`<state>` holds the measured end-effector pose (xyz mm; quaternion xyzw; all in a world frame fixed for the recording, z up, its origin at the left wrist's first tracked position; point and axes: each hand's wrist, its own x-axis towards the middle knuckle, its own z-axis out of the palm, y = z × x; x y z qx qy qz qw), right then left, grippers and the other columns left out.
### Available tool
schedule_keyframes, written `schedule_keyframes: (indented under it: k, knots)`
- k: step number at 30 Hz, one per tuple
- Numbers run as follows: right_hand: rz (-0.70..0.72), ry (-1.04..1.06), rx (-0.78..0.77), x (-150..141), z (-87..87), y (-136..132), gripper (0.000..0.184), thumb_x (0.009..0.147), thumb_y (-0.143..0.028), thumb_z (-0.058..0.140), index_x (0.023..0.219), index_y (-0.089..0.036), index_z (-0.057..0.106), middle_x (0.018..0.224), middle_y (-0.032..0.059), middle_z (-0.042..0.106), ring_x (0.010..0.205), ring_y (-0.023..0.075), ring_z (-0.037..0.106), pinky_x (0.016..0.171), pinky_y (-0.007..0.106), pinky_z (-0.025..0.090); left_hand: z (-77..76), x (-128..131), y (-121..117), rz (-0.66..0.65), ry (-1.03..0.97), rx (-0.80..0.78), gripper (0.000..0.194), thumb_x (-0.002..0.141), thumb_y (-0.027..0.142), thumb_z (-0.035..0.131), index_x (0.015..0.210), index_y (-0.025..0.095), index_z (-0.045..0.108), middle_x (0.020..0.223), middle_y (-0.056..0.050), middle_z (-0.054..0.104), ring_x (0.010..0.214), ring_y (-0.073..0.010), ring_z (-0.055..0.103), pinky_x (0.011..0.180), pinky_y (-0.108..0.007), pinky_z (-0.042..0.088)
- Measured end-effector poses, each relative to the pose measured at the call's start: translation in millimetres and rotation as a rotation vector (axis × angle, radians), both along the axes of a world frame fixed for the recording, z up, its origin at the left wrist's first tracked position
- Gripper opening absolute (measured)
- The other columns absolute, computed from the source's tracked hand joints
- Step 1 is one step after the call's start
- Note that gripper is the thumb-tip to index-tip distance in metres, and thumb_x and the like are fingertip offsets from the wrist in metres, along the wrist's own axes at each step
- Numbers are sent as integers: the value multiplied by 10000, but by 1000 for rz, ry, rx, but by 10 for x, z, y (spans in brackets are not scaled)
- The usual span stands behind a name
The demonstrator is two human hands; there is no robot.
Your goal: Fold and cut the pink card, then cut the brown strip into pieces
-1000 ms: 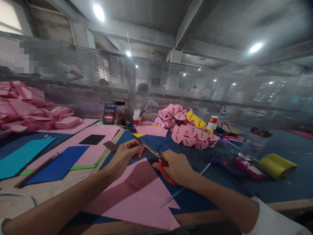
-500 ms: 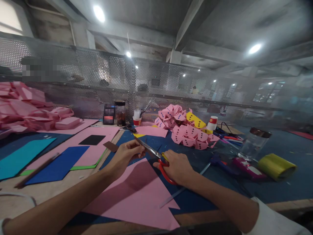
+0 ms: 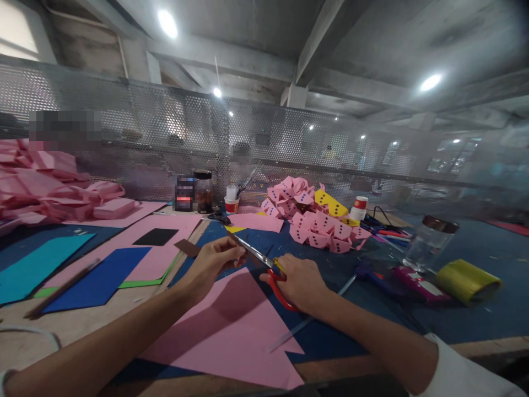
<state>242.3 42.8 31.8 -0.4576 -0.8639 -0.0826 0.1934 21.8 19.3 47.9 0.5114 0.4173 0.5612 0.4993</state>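
My right hand (image 3: 300, 281) is closed around the red and yellow handles of a pair of scissors (image 3: 258, 255). Its metal blades point up and left, close to the fingertips of my left hand (image 3: 215, 259). That hand pinches a brown strip (image 3: 188, 247), one end of which sticks out to its left. The fingers hide the strip's middle, and where the blades meet it I cannot make out clearly. Below both hands lies a large pink sheet (image 3: 227, 331) with pointed corners and a notch at its right side.
Blue (image 3: 99, 278) and turquoise sheets (image 3: 45, 264) lie at left, near a heap of pink folded pieces (image 3: 53, 187). Dotted pink pieces (image 3: 318, 226) are piled ahead. A glue gun (image 3: 380, 278), a clear jar (image 3: 430, 242) and a yellow roll (image 3: 469, 281) are at right.
Almost nothing differs. The scissors' blades look slightly closer together, while both hands keep their places.
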Motion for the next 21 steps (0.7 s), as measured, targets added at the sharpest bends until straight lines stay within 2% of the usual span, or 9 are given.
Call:
schedule_keyframes:
  k: [11,17,21]
  knots:
    - [13,4,-23,-5,-18,27,532,883,-689,379,837,-207,601,819,33,659,769,180,644,593,263,321,38,0,-24,-9,6,-8,151,752,280,713,722,159,626,728,-5,616,699,-121,559,696,-247,456]
    - [25,22,-15,-11,-51,60,481,865,-682,435,878,-219,565,880,9,638,752,176,630,548,271,274,10,-8,5,-7,-4,-9,137,752,282,713,785,162,656,754,-12,628,711,-128,570,702,-260,463]
    - [25,28,-17,-22,-42,47,509,852,-707,423,880,-218,561,887,11,627,752,178,628,545,276,270,6,1,3,-9,-3,-5,114,756,259,702,754,160,645,737,-7,618,706,-125,563,711,-261,465]
